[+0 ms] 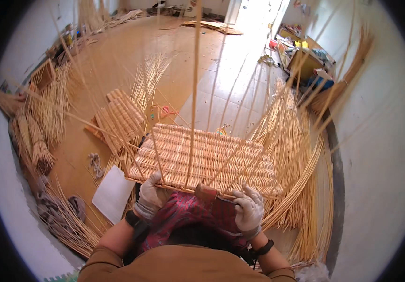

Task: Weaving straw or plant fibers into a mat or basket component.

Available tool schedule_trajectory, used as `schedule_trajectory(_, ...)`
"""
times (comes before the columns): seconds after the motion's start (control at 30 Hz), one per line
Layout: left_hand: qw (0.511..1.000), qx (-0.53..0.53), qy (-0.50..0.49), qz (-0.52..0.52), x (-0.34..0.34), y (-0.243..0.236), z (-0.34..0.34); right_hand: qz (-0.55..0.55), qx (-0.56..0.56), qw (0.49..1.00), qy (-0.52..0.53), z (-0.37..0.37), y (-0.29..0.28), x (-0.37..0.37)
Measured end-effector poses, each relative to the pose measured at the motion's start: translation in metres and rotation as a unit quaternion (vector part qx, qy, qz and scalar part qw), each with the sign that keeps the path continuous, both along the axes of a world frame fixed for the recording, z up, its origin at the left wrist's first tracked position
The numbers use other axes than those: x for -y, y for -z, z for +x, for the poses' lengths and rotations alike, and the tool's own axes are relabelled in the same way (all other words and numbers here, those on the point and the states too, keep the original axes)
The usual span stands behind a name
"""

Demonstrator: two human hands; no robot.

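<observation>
White gloves cover both hands; the left hand (151, 198) grips the near edge of a tan woven panel (207, 154) at its left part, thumb on top, while the right hand (249, 209) has its fingers bent against the same edge farther right, and whether they pinch the panel or one of its rods I cannot tell. That panel lies across the space just above the lap, its long upright rods (194, 84) rising from the near edge. Between the hands, a brown block (206, 191) sits at that edge, over a red and purple patterned cloth (188, 211). Left of the panel are a white sheet (113, 195) and, farther off, smaller woven pieces (120, 117), with a red-handled tool (167, 111) just beyond. Loose pale stalks (289, 164) spread over the floor on the right. At the far right, clutter (305, 56) covers a wooden cabinet, any labels too small to read; flat panels (214, 27) lie far ahead near a bright doorway (256, 16).
</observation>
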State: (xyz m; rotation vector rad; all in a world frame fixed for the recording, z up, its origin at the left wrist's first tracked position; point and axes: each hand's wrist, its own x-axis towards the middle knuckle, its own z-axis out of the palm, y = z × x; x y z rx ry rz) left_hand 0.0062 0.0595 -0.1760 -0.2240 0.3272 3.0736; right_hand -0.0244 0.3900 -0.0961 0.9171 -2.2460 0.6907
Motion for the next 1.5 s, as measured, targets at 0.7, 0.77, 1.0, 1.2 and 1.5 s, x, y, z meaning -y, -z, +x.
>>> schedule_trajectory(0.7,0.930,0.259,-0.171,-0.196,0.121,0.189,-0.185,-0.099,0.857,0.480,0.161,-0.048,0.345,-0.156)
schedule_trajectory(0.77,0.923,0.258,-0.170,-0.230,0.139,0.204,-0.183,0.032,0.808,0.579,0.108,-0.044,0.384,-0.156)
schedule_trajectory(1.0,0.909,0.293,-0.175,-0.239,0.154,0.195,-0.170,0.033,0.840,0.515,0.167,-0.020,0.395,-0.136)
schedule_trajectory(1.2,0.915,0.281,-0.180,-0.227,0.144,0.192,-0.169,0.112,0.789,0.566,0.210,-0.008,0.400,-0.156)
schedule_trajectory(1.5,0.748,0.400,-0.238,-0.473,0.141,0.196,-0.185,0.121,0.784,0.573,0.202,-0.017,0.414,-0.133)
